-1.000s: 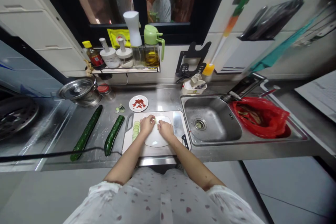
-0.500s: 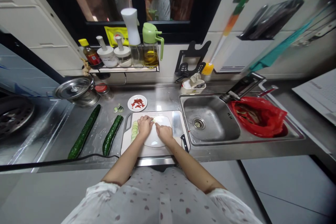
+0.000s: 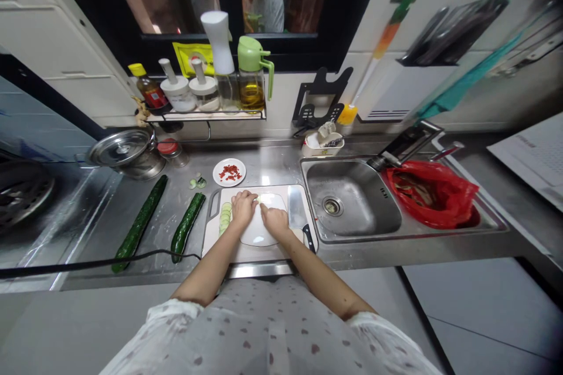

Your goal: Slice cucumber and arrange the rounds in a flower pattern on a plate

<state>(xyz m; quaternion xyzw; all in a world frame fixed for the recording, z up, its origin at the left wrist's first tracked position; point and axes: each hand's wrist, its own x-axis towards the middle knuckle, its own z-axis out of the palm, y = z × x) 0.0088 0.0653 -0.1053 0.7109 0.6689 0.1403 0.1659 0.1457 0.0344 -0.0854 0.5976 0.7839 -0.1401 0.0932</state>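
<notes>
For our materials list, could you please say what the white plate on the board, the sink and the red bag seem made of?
White plate: glossy, perhaps glazed ceramic or plastic, given its bright reflection.
Sink: satin metal, probably stainless steel, from its grey sheen.
Red bag: thin, shiny plastic film, judging by its crinkles.

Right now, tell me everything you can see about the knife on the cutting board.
The knife has a broad, silvery blade that looks like metal and a black handle with pale, rivet-like dots. It lies on the right part of the cutting board, beside the white plate, blade away from the person, handle toward them. Neither hand holds it; the right hand is to its left. Whether it touches the plate is unclear.
</notes>
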